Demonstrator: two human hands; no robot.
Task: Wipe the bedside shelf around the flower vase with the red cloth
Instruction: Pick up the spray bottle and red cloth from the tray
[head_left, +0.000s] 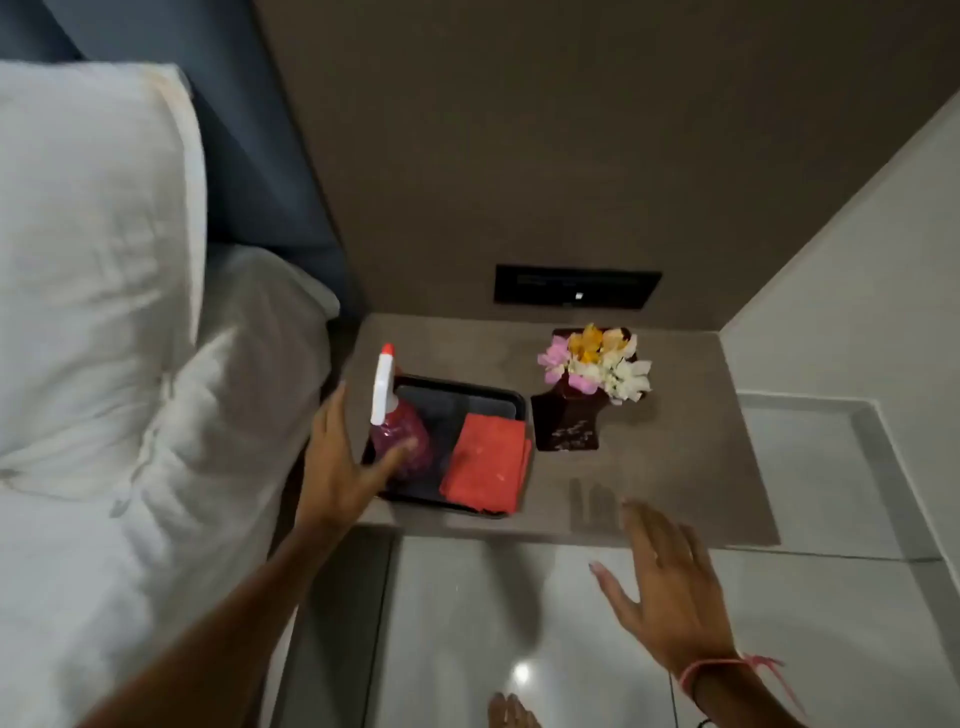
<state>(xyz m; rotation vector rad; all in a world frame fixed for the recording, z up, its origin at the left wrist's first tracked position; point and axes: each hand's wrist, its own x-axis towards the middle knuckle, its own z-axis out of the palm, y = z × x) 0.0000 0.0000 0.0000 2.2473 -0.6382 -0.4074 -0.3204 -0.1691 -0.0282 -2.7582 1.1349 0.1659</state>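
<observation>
The red cloth (488, 462) lies folded in the black tray (511, 402) on the shelf (675, 467), beside the flower vase (569, 421). The left hand (337, 467) spreads open at the spray bottle (397, 431); the right hand (660, 577) hovers empty. Wiping seems unstarted; next, grasp the cloth

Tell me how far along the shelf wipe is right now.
Nothing looks wiped yet. The red cloth lies folded in the black tray, untouched. The left hand is open, reaching around the spray bottle in that tray; the right hand hovers open at the shelf's front edge. Left: take the cloth and wipe around the flower vase.
</observation>
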